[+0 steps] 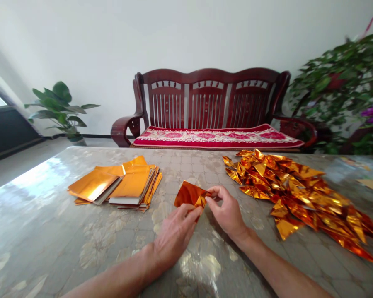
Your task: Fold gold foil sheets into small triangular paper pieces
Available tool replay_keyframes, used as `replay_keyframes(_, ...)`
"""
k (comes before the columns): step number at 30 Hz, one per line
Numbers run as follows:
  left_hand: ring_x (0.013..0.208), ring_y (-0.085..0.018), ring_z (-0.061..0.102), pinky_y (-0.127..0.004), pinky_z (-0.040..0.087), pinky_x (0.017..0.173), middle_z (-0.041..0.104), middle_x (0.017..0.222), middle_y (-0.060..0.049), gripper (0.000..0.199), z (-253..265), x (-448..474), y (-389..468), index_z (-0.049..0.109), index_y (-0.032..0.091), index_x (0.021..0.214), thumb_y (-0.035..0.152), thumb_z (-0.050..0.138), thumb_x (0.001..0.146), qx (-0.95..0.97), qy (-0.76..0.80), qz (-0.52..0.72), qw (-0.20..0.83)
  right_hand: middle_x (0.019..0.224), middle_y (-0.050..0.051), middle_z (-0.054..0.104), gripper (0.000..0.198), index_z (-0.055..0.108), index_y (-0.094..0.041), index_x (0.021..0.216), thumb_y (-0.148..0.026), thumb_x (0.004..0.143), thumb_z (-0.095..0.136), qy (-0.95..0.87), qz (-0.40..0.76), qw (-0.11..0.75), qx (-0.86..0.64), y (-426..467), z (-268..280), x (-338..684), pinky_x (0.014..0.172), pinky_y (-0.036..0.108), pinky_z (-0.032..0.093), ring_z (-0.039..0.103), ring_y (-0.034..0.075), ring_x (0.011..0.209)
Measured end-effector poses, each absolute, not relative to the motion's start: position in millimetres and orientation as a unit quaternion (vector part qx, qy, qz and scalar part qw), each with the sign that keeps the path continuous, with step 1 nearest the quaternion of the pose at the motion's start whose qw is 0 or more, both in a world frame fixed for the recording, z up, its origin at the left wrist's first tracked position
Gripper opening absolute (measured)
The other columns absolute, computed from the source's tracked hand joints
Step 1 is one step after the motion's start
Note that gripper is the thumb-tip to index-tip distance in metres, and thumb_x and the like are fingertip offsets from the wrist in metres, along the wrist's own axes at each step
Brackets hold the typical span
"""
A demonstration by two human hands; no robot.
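A shiny gold foil paper sheet [188, 194] is between my hands near the middle of the table, its right side partly folded over. My left hand [178, 227] grips the lower edge, with fingers pressed together on the foil. At the right corner, my right hand [225, 209] pinches the folded part between thumb and fingers. To the left lies a loose stack of flat gold foil sheets [132, 184], some showing grey-white undersides. A heap of folded gold foil pieces [286, 186] spreads over the right side.
The table [112, 248] has a glossy, flower-patterned cover. Behind it stands a dark red wooden bench [207, 105] with a red and white cushion [217, 136]. A clear plastic bag [349, 167] lies at the far right. Potted plants [60, 107] flank the bench.
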State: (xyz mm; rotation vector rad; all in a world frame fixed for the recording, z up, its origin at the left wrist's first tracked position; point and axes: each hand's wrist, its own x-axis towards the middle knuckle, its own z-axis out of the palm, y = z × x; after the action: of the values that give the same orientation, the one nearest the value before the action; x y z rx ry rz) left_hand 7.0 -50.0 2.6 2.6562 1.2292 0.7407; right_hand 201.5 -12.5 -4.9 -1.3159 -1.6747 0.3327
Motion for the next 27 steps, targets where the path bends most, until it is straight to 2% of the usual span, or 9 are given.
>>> replay_keyframes(2,0.117,-0.018,0.056,-0.030,0.049,0.099,0.055,0.131,-0.009,0.046,4.1,2.8,-47.1,0.037,0.025,0.143,0.019,0.044,0.097,0.861,0.375,0.342,0.034,0.095,0.006,0.071,0.020,0.061,-0.021,0.107,-0.019,0.088,0.054,-0.735,0.021,0.470,-0.488,-20.7,3.1,200.0,0.082,0.034,0.049,0.065,0.019,0.089)
replay_keyframes(4,0.125,-0.020,0.052,-0.032,0.046,0.104,0.050,0.139,-0.011,0.053,6.2,-0.6,-45.0,0.030,0.026,0.147,0.018,0.046,0.097,0.850,0.345,0.397,-0.004,0.095,0.006,0.072,0.024,0.061,-0.021,0.113,-0.018,0.090,0.054,-0.782,-0.057,0.447,-0.431,-29.5,11.5,197.6,0.082,0.034,0.048,0.065,0.020,0.089)
replay_keyframes(6,0.119,-0.020,0.057,-0.032,0.049,0.100,0.055,0.133,-0.012,0.055,8.0,-2.0,-43.6,0.029,0.025,0.148,0.019,0.048,0.096,0.849,0.336,0.409,-0.013,0.092,0.006,0.072,0.025,0.061,-0.021,0.114,-0.017,0.090,0.055,-0.807,-0.100,0.436,-0.386,-36.5,17.5,194.4,0.078,0.034,0.047,0.064,0.019,0.085)
replay_keyframes(9,0.092,-0.016,0.066,-0.028,0.055,0.084,0.067,0.104,-0.007,0.048,9.8,-1.7,-41.2,0.038,0.023,0.143,0.020,0.048,0.096,0.833,0.368,0.411,0.035,0.089,0.004,0.072,0.025,0.061,-0.023,0.115,-0.017,0.091,0.055,-0.821,-0.093,0.432,-0.362,-41.2,19.8,189.6,0.076,0.032,0.047,0.064,0.018,0.082)
replay_keyframes(13,0.079,-0.013,0.062,-0.024,0.052,0.074,0.064,0.084,-0.002,0.021,11.8,-1.1,-35.5,0.065,0.023,0.107,0.016,0.051,0.092,0.764,0.392,0.498,0.119,0.101,0.007,0.070,0.035,0.056,-0.021,0.121,-0.029,0.088,0.063,-0.808,-0.029,0.432,-0.400,-39.0,16.7,187.9,0.085,0.035,0.048,0.062,0.021,0.096)
replay_keyframes(15,0.078,-0.013,0.061,-0.024,0.051,0.073,0.063,0.081,-0.001,0.010,11.8,-1.2,-32.0,0.065,0.020,0.088,0.016,0.057,0.089,0.732,0.382,0.543,0.154,0.102,0.008,0.069,0.036,0.058,-0.021,0.119,-0.034,0.086,0.065,-0.812,-0.025,0.411,-0.414,-37.1,15.8,190.1,0.085,0.037,0.047,0.061,0.023,0.096)
replay_keyframes(17,0.078,-0.014,0.061,-0.025,0.050,0.073,0.063,0.079,-0.002,0.008,10.1,-1.8,-28.6,0.063,0.019,0.081,0.017,0.059,0.088,0.713,0.375,0.561,0.190,0.097,0.007,0.070,0.024,0.064,-0.022,0.110,-0.032,0.089,0.062,-0.820,-0.043,0.388,-0.418,-35.5,16.0,194.0,0.082,0.036,0.046,0.060,0.022,0.093)
replay_keyframes(21,0.087,-0.016,0.062,-0.028,0.050,0.080,0.065,0.089,-0.004,0.008,3.9,-5.8,-23.4,0.062,0.019,0.083,0.014,0.057,0.086,0.738,0.384,0.515,0.207,0.089,0.004,0.071,0.019,0.071,-0.025,0.093,-0.020,0.094,0.053,-0.830,-0.107,0.350,-0.421,-33.0,16.5,202.8,0.077,0.033,0.042,0.058,0.019,0.086)
replay_keyframes(27,0.096,-0.020,0.055,-0.033,0.046,0.085,0.063,0.105,-0.004,0.018,2.5,-12.0,-22.5,0.068,0.026,0.102,0.018,0.059,0.088,0.835,0.453,0.310,0.022,0.086,0.002,0.070,0.018,0.072,-0.026,0.092,-0.022,0.095,0.055,-0.846,-0.122,0.285,-0.435,-28.8,11.7,206.3,0.073,0.034,0.038,0.054,0.019,0.085)
